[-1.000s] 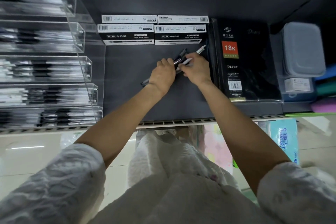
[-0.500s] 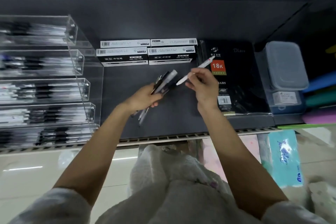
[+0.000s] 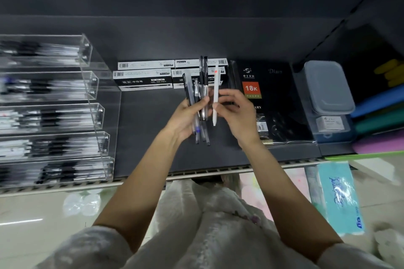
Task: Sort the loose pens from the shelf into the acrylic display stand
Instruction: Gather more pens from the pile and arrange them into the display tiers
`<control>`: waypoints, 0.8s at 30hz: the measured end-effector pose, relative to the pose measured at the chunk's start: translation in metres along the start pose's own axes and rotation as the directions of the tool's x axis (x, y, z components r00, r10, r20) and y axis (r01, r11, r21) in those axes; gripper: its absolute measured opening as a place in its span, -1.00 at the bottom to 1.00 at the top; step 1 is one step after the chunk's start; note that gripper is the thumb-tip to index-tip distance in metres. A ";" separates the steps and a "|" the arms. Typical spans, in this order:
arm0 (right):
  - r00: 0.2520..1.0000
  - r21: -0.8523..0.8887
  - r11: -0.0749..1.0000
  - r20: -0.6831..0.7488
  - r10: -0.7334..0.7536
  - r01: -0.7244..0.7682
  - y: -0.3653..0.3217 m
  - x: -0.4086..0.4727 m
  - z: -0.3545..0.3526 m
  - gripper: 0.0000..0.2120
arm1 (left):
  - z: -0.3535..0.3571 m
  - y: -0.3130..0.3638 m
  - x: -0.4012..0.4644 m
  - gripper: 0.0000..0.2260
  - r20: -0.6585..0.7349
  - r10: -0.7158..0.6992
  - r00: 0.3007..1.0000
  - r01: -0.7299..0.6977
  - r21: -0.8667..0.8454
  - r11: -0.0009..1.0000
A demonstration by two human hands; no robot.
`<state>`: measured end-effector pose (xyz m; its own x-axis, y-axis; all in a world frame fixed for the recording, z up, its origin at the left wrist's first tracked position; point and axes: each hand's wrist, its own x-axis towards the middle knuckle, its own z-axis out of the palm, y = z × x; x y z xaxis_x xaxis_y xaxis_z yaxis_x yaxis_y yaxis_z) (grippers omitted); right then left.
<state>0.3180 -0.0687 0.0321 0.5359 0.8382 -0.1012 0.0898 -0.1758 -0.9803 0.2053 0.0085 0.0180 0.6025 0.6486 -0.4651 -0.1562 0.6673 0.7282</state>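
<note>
This is a stationery shop, seen at a dark display shelf (image 3: 153,137) with a slotted price rail along its front edge. A tiered acrylic display stand (image 3: 96,98) on the left is stocked with rows of pens, barcoded boxes of gel ink pens (image 3: 143,79) are stacked at the back, and a shrink-wrapped diary (image 3: 277,102) marked "18K" carries a barcode sticker. Grey plastic boxes (image 3: 328,87) and coloured folders (image 3: 380,116) fill the neighbouring bay, and packaged tissues (image 3: 338,196) sit below over a glossy tiled floor (image 3: 32,225).
</note>
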 end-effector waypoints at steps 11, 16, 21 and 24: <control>0.964 -0.370 0.896 -0.007 -0.265 0.244 0.007 -0.003 0.003 -0.89 | 0.005 -0.010 0.000 -0.87 -0.033 0.059 0.998 -0.058 0.014 0.998; 0.992 -0.250 0.963 -0.044 -0.114 0.100 -0.011 0.022 -0.015 -0.80 | 0.000 -0.009 -0.010 -0.83 0.031 0.031 0.999 -0.034 0.094 0.995; 0.952 -0.259 0.961 0.305 -0.015 0.099 -0.031 0.044 -0.024 -0.57 | -0.004 -0.008 -0.024 -0.83 0.144 -0.036 0.989 0.010 0.177 0.984; 0.926 -0.305 0.938 0.374 -0.042 0.166 -0.030 0.053 -0.023 -0.74 | -0.003 -0.011 -0.028 -0.82 0.153 -0.078 0.985 0.067 0.081 0.995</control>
<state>0.3624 -0.0311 0.0600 0.1787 0.9770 -0.1160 0.4296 -0.1835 -0.8842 0.1875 -0.0159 0.0210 0.7256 0.5306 -0.4381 -0.0522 0.6773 0.7339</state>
